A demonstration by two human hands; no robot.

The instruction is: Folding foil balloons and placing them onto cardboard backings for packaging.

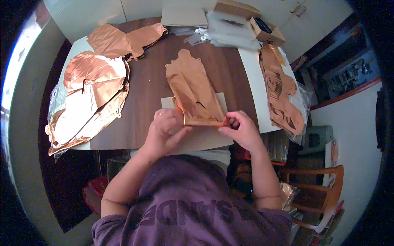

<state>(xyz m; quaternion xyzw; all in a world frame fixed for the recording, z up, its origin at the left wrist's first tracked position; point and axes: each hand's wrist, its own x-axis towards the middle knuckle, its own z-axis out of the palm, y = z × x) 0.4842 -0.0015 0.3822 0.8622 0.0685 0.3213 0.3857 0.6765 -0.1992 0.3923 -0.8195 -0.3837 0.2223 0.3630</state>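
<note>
A flat copper-coloured foil balloon (193,86) lies in front of me, its rounded tip with small tabs pointing away. Its near end is folded over into a narrow strip, on top of a pale card sheet (205,141). At the left corner of that fold, my left hand (166,129) pinches the foil between thumb and fingers. My right hand (242,129) grips the right corner in the same way. A slit-like dark crease shows in the foil between the two hands.
More flat copper foil balloons (96,86) are piled on the left, with others (127,41) behind. Another stack (281,88) lies along the right edge. Clear plastic bags (232,30), white small parts (201,35) and an open cardboard box (266,30) stand at the back. A wooden chair (324,192) is at right.
</note>
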